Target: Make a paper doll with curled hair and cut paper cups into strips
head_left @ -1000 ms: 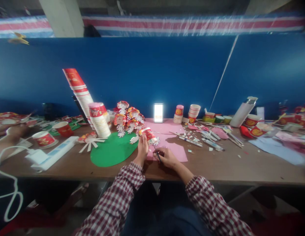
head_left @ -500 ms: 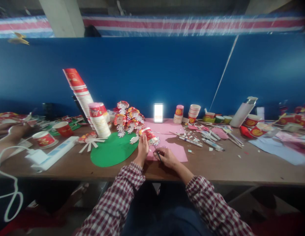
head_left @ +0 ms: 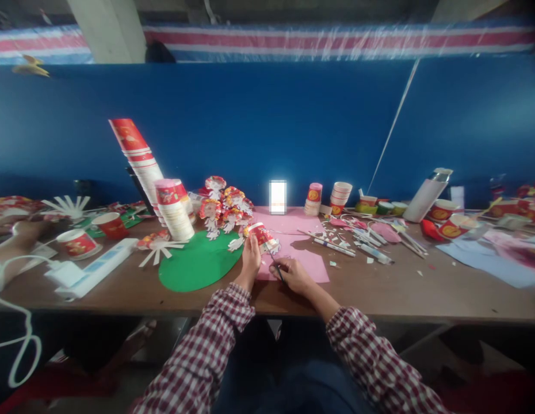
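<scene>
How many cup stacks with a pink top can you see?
2: one stack behind the green sheet, beside the tall leaning stack; another right of the bright rectangle. More may be hidden in the clutter.

A blown-out white glow flared from the screen [head_left: 278, 198] at the far middle. Elsewhere the room looked dim, its left and right edges smeared.

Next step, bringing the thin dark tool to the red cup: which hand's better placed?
Right, I'd say: the right hand holds the thin dark tool just beside the red cup, while the left hand is occupied gripping the cup.
</scene>
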`<act>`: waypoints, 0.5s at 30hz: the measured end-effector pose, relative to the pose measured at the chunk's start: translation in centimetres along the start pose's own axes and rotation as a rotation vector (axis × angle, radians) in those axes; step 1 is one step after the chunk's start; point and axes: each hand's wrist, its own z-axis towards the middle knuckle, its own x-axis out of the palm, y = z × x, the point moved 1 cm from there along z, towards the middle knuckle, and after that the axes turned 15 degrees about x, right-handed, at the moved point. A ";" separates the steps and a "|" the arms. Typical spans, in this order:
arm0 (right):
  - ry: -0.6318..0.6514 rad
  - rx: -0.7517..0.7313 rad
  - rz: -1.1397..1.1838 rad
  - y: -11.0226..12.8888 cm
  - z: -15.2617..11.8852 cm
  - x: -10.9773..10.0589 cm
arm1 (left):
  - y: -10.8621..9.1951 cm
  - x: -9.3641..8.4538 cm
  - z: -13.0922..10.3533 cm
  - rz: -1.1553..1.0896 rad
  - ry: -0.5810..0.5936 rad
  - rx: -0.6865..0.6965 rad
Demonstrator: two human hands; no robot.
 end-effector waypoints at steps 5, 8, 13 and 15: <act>0.011 -0.001 0.054 -0.4 0.2 0.2 | 0.2 -0.1 -0.1 0.001 0.003 0.079; 0.008 0.020 0.075 -0.5 0.3 0.2 | 0.2 -0.1 -0.2 0.004 0.037 0.120; -0.013 0.002 0.061 -0.1 0.2 0.1 | 0.3 0.2 -0.3 0.013 0.040 0.156; -0.015 -0.001 0.070 0.0 0.1 0.0 | 0.3 0.3 -0.3 0.021 0.038 0.143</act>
